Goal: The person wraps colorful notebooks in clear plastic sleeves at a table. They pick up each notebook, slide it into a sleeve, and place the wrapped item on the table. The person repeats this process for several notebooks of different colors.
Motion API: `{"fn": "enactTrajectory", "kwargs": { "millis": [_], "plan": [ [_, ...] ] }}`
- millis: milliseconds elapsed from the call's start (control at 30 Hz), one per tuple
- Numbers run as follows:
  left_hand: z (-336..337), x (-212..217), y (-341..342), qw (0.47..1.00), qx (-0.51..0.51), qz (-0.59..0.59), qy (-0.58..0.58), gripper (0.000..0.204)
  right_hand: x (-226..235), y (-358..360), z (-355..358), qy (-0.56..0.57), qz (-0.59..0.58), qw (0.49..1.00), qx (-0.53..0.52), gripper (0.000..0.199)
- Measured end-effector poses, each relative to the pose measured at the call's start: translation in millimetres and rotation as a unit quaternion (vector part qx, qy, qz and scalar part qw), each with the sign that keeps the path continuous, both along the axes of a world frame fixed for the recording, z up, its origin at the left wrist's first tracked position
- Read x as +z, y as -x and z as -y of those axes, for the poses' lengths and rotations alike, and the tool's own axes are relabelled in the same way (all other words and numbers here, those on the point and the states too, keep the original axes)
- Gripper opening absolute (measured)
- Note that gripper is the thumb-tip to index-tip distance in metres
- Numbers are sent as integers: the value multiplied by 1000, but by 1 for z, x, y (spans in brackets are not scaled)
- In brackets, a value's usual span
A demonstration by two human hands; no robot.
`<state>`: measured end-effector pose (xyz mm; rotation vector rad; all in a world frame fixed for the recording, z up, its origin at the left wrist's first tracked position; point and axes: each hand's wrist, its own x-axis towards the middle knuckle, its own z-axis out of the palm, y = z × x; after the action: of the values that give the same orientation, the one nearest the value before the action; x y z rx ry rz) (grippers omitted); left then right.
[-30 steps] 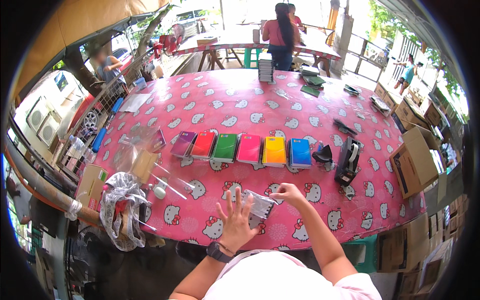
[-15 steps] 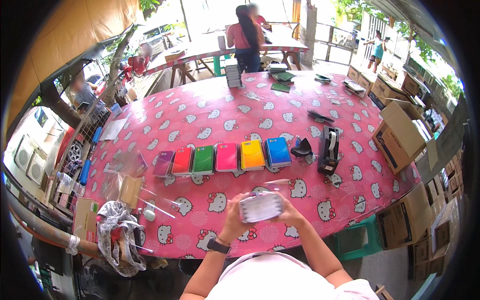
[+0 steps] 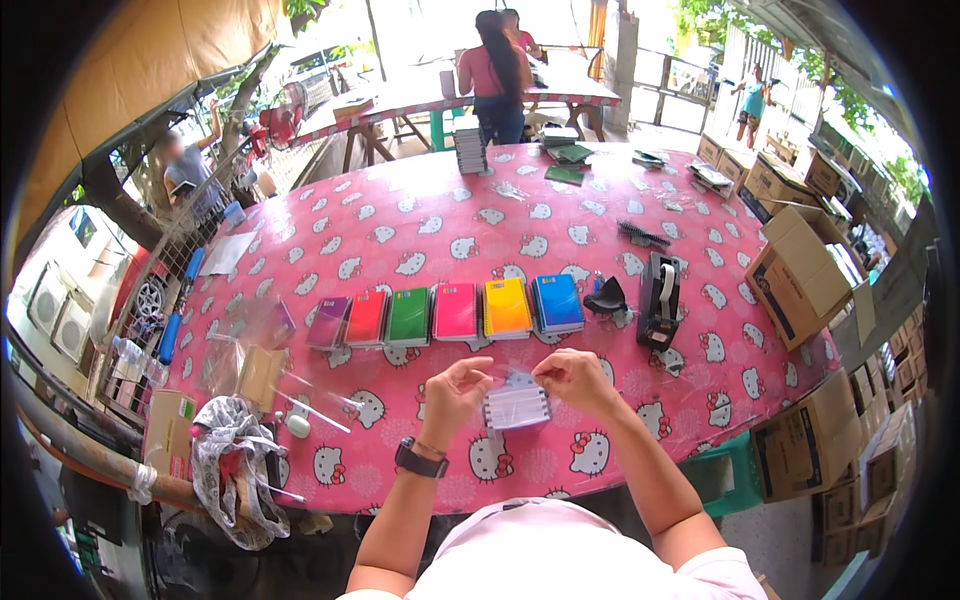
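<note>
A small block of spiral-bound notebooks [image 3: 517,410] stands on the pink table in front of me, its white page edges toward me. Clear plastic film [image 3: 516,378] rises from its top. My left hand [image 3: 455,400] has thumb and fingers curled together at the film's left side. On the other side, my right hand [image 3: 578,382] pinches the film between thumb and fingertips. Just beyond lies a row of notebooks: purple [image 3: 328,322], red [image 3: 366,319], green [image 3: 408,316], pink [image 3: 455,311], yellow [image 3: 506,308] and blue [image 3: 558,303].
Right of the row are a black tape dispenser [image 3: 658,300], a black object [image 3: 605,297] and a brush [image 3: 643,235]. Plastic wrappers and a patterned cloth [image 3: 235,465] lie left. Cardboard boxes [image 3: 805,275] line the right side. Notebook stacks [image 3: 469,146] and people are at the far end.
The notebook block, held between both hands before, now rests on the table. Both hands have let go of its sides and moved up to the plastic film at its top.
</note>
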<state>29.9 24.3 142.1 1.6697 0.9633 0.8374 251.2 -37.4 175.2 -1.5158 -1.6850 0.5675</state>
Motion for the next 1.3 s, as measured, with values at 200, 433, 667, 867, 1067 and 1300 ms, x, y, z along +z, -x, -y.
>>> {"fn": "enactTrajectory", "kwargs": {
  "millis": [200, 433, 667, 867, 1067, 1300],
  "plan": [
    [16, 56, 9, 944, 24, -45, -327, 50, -45, -53, 11, 23, -268, 963, 19, 23],
    [30, 43, 1, 897, -43, -89, -430, 17, -64, -14, 31, -4, -58, 981, 187, 53],
    [41, -30, 35, 943, -55, -97, -313, 51, -66, -13, 31, -6, 3, 975, 223, 69],
    [36, -37, 38, 925, -113, -182, -314, 70, -69, -21, 22, 16, 65, 966, 249, 78],
    [22, -40, 26, 925, -205, -161, -276, 79, -62, -14, 18, 51, 103, 955, 273, 80],
    [10, -32, 7, 911, -259, -194, -257, 81, -67, -13, 18, 87, 118, 952, 270, 73]
  ]
}}
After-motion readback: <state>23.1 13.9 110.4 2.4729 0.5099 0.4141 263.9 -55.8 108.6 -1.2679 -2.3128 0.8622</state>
